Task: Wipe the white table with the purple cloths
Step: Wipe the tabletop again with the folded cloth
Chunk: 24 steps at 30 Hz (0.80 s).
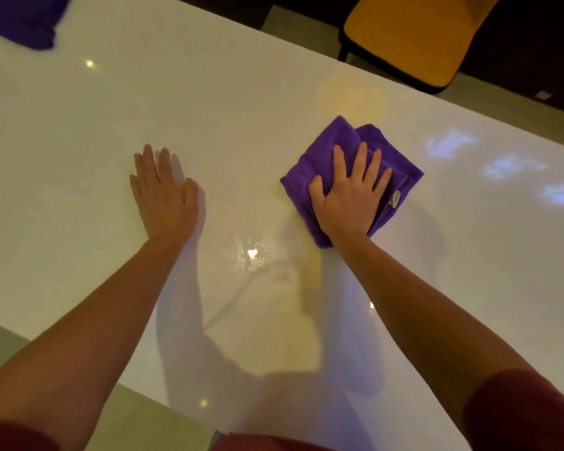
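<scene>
Hands: right (345, 193) flat on purple cloth (326, 151); yellow chair (414, 37) beyond.

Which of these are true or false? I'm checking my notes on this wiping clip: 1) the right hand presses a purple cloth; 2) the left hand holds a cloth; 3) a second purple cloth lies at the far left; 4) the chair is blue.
1) True: the right hand lies flat on the folded purple cloth.
2) False: the left hand rests bare on the white table.
3) True: the second purple cloth lies there.
4) False: the chair is yellow-orange.
</scene>
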Each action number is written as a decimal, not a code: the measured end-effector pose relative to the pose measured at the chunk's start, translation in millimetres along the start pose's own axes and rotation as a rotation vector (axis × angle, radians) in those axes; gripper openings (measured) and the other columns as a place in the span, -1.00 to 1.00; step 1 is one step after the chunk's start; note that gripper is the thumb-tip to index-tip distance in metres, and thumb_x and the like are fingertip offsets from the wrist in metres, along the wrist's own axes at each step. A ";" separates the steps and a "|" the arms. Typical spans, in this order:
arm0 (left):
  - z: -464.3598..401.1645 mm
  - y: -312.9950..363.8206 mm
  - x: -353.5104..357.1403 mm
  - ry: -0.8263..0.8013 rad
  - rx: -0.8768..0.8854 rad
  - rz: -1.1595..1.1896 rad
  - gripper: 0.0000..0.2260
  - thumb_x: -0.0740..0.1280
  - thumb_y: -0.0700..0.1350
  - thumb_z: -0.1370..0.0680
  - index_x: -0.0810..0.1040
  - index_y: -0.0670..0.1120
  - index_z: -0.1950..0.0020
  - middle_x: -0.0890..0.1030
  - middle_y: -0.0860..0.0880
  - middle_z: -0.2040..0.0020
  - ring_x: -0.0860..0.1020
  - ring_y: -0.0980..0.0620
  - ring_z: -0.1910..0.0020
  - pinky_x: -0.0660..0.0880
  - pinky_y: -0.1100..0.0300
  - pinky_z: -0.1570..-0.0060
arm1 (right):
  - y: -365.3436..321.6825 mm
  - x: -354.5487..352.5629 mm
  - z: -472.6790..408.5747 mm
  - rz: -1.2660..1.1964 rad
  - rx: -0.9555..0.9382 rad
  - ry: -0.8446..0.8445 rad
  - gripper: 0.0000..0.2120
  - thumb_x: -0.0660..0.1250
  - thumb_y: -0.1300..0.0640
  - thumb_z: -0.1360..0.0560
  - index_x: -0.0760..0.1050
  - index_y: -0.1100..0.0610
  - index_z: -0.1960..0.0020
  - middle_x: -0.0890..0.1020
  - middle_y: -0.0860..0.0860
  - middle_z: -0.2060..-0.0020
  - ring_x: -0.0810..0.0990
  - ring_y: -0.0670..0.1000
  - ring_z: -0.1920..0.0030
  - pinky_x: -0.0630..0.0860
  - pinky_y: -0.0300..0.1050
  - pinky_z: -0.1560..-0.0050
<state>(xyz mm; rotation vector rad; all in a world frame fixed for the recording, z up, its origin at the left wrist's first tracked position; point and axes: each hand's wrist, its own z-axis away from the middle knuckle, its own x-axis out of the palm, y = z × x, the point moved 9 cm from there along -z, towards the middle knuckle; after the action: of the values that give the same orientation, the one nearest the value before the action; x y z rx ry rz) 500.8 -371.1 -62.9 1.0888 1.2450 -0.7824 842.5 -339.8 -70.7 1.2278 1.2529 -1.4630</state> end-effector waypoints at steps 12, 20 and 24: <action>-68.1 -198.5 -39.3 0.121 -0.292 -0.067 -0.45 0.11 -0.03 -0.64 0.22 -0.20 -0.61 0.13 -0.23 -0.66 0.04 -0.26 -0.65 -0.01 -0.26 -0.59 | -173.5 31.9 -55.4 0.027 -0.141 -0.053 -0.30 -0.08 -0.30 -0.67 0.15 0.01 -0.70 0.12 0.17 -0.71 0.01 0.31 -0.70 -0.08 0.38 -0.67; -48.0 -326.1 -35.6 0.088 -0.495 -0.088 -0.38 0.03 0.22 -0.65 0.19 -0.12 -0.61 0.16 -0.26 -0.64 0.06 -0.28 -0.64 0.02 -0.36 -0.55 | -264.8 43.7 -93.5 0.049 -0.206 -0.067 -0.31 -0.08 -0.30 -0.69 0.12 0.03 -0.71 0.11 0.20 -0.70 0.00 0.33 -0.70 -0.08 0.39 -0.66; -50.0 -328.9 -30.1 0.068 -0.482 -0.111 -0.36 0.02 0.31 -0.65 0.13 -0.01 -0.64 0.12 -0.25 -0.65 0.03 -0.26 -0.65 -0.04 -0.32 -0.57 | -327.0 52.6 -113.9 0.048 -0.253 -0.061 -0.32 -0.07 -0.28 -0.69 0.14 0.05 -0.71 0.14 0.22 -0.69 0.03 0.36 -0.69 -0.09 0.39 -0.66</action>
<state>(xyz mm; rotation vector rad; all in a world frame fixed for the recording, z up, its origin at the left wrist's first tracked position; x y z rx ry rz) 175.0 -434.0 -101.2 0.6620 1.4669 -0.4908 533.0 -175.9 -68.1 1.0299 1.3129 -1.2548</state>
